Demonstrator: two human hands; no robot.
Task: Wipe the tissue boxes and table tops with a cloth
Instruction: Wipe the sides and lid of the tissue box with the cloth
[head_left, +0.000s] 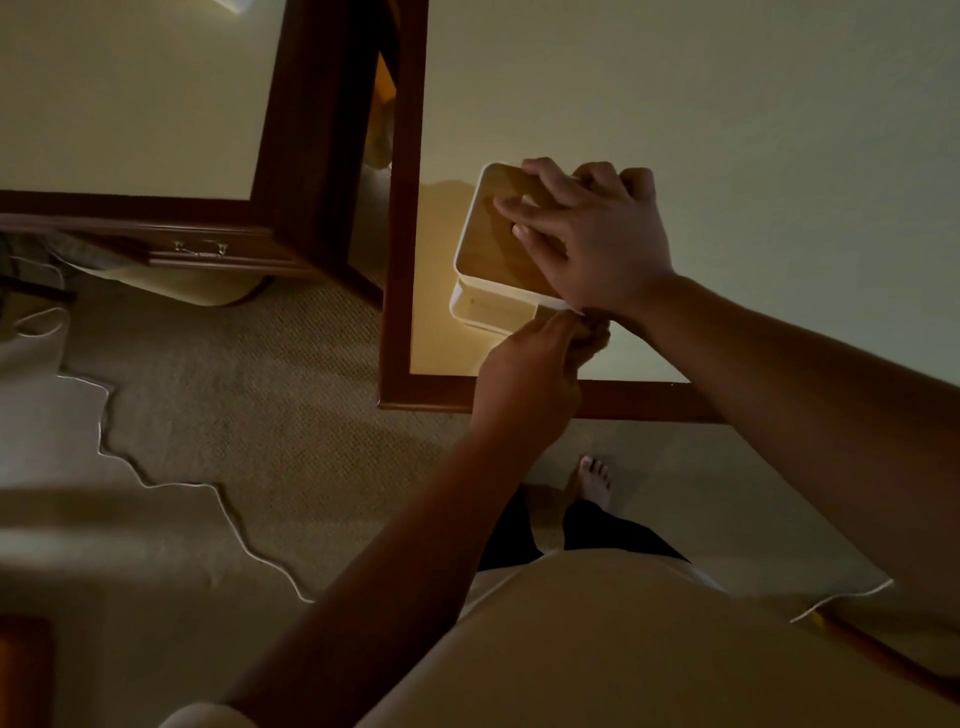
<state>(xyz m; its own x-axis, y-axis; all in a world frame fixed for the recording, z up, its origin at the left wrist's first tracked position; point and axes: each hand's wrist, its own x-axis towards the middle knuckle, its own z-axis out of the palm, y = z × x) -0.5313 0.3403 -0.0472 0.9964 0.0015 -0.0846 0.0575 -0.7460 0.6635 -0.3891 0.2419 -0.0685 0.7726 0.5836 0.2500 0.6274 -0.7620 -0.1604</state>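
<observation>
Though the light is dim, the tissue box (493, 249) shows a white body under a wood-toned lid. It stands upright on the pale table top (727, 130), close to its dark wooden frame (400, 260) at the near left corner. The right hand (597, 239) lies across the lid, two fingers flat, the others bent over the far edge. The left hand (530, 374) pinches a small bunched cloth (595, 332) against the box's near corner. A white cord (156, 483) trails over the carpet (260, 389) beside a drawer handle (200, 248). The lid faces up; the right hand hides the box's long axis.
</observation>
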